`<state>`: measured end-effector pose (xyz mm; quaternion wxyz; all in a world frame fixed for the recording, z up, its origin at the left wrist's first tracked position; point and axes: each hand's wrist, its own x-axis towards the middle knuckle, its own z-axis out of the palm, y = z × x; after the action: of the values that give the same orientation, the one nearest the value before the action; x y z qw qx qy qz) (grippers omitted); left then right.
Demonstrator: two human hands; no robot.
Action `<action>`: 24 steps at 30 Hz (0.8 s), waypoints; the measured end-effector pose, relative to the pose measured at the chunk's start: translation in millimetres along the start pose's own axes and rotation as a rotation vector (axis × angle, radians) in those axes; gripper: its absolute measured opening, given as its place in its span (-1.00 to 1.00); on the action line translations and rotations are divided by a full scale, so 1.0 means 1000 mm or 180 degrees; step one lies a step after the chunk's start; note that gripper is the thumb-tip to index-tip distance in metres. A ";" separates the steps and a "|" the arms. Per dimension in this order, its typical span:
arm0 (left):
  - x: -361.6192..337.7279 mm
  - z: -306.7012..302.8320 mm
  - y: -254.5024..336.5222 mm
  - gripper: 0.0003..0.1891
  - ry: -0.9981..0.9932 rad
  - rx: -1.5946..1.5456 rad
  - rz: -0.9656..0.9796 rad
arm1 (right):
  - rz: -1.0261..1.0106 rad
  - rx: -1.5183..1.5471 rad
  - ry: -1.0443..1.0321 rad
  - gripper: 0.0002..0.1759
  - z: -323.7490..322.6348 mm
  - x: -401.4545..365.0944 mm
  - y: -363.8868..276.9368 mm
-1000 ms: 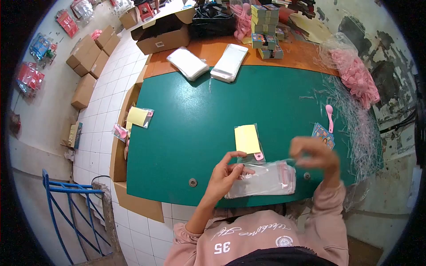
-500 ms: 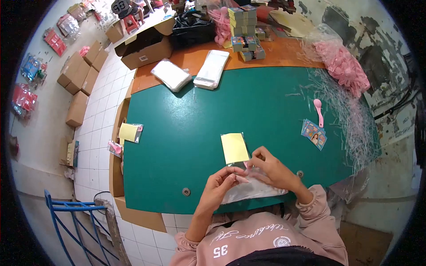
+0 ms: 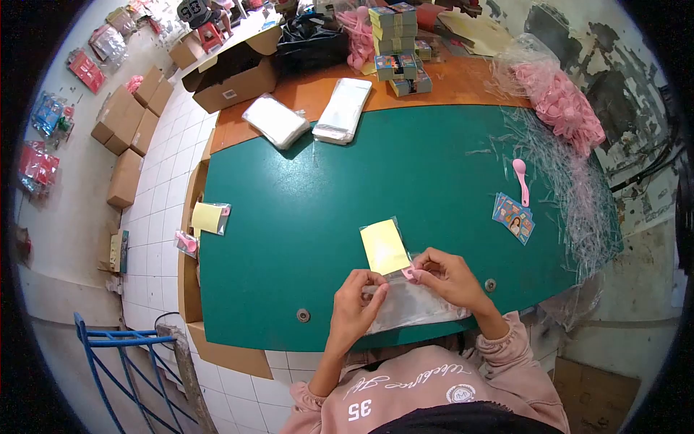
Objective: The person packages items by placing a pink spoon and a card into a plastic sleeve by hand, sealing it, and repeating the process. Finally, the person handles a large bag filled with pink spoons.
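A clear plastic packet with a yellow card (image 3: pixel 384 247) in it lies at the front middle of the green table, a bit of pink (image 3: pixel 409 273) showing at its lower end. My right hand (image 3: pixel 450 278) pinches that lower corner beside the pink piece. Fingers pressed together, my left hand (image 3: pixel 358 304) grips the clear plastic edge of the packet. Under both hands lies a pile of clear bags (image 3: pixel 416 304). Farther right are a pink spoon (image 3: pixel 520 181) and several printed cards (image 3: pixel 514 217). Another packet with a yellow card (image 3: pixel 207 218) lies at the left edge.
Two stacks of clear bags (image 3: pixel 276 121) (image 3: pixel 343 111) lie at the back of the green table (image 3: pixel 289 253). Behind them are an open carton (image 3: pixel 238 83) and bundled card stacks (image 3: pixel 395 43). Plastic strips (image 3: pixel 578 195) and a bag of pink spoons (image 3: pixel 560 101) line the right side.
My hands have moved slightly apart. The pink piece at the packet's lower end shows more clearly, and the packet has tilted a little.
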<state>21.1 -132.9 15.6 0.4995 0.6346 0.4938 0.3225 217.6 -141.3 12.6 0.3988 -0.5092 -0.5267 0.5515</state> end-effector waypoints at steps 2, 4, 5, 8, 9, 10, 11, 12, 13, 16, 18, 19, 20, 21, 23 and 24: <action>0.002 0.003 -0.004 -0.88 0.0204 0.0099 0.0039 | 0.0265 0.0232 0.0076 -0.84 0.005 0.003 -0.002; 0.003 0.003 -0.001 -0.88 0.0236 0.0231 -0.0042 | 0.0284 0.0185 0.0340 -0.82 0.009 0.004 -0.005; 0.004 0.003 0.000 -0.88 0.0264 0.0355 -0.0119 | 0.0285 0.0190 0.0344 -0.82 0.011 0.005 -0.005; 0.005 0.005 -0.004 -0.84 0.0248 -0.0227 -0.0408 | 0.0375 0.0374 0.0518 -0.81 0.013 0.006 -0.004; 0.006 0.007 -0.004 -0.84 0.0245 -0.0224 -0.0410 | 0.0320 0.0269 0.0521 -0.79 0.013 0.006 -0.002; 0.006 0.009 -0.003 -0.80 0.0423 -0.0483 -0.0392 | 0.0264 0.0164 0.0525 -0.78 0.013 0.007 0.001; 0.006 0.011 -0.002 -0.75 0.0601 -0.0742 -0.0373 | 0.0266 0.0166 0.0527 -0.78 0.014 0.007 0.002; 0.006 0.011 -0.006 -0.75 0.0598 -0.0740 -0.0376 | 0.0235 0.0205 0.0528 -0.78 0.015 0.007 0.004; 0.006 0.011 -0.012 -0.71 0.0510 -0.0776 -0.0355 | 0.0205 0.0245 0.0528 -0.77 0.015 0.008 0.005; 0.005 0.010 -0.019 -0.67 0.0335 -0.0768 -0.0336 | 0.0313 0.0199 0.0456 -0.66 0.016 0.006 -0.002; 0.005 0.010 -0.019 -0.66 0.0243 -0.0723 -0.0340 | 0.0290 0.0094 0.0463 -0.61 0.016 0.006 -0.001; 0.005 0.011 -0.018 -0.65 0.0342 -0.0788 -0.0330 | 0.0262 -0.0015 0.0468 -0.55 0.016 0.006 0.000; 0.004 0.011 -0.016 -0.65 0.0441 -0.0852 -0.0320 | 0.0263 -0.0011 0.0473 -0.55 0.016 0.006 -0.001; 0.005 0.011 -0.014 -0.65 0.0437 -0.0849 -0.0319 | 0.0257 -0.0100 0.0476 -0.54 0.016 0.006 -0.001; 0.008 0.009 -0.007 -0.57 0.0489 -0.1164 -0.0575 | 0.0256 -0.0187 0.0477 -0.53 0.015 0.005 -0.003; 0.011 0.007 -0.002 -0.57 0.0488 -0.1163 -0.0577 | 0.0229 -0.0327 0.0422 -0.52 0.014 0.004 -0.005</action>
<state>30.6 -124.8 10.6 0.5941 0.4602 0.5188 0.4077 202.3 -138.9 15.9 0.3861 -0.5830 -0.5081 0.5028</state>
